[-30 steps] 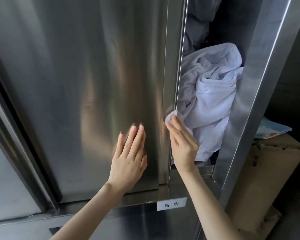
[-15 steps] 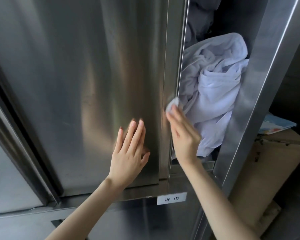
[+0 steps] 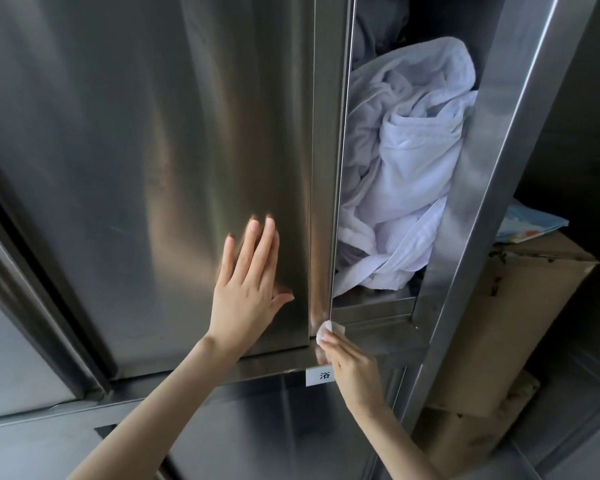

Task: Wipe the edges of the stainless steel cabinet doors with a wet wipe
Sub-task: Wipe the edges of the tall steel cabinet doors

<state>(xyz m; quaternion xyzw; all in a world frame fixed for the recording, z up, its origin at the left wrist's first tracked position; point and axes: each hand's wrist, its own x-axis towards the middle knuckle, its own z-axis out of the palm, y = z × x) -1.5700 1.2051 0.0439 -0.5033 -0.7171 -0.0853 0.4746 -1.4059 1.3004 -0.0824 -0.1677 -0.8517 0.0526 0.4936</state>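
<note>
White and crumpled, the wipe point(image 3: 329, 329) sits at the bottom corner of the door's point(image 3: 153, 133) right edge point(image 3: 326, 202), pinched in the curled fingertips of my right hand point(image 3: 352, 368). My left hand point(image 3: 248, 285) lies flat on the door, fingers straight and close together. The risk I see is that the thin folded steel lip could snag or tear the damp wad, or nick a fingertip. The steel is brushed, smooth and streaky. Soft rumpled towels point(image 3: 406, 168) bulge just behind the edge.
</note>
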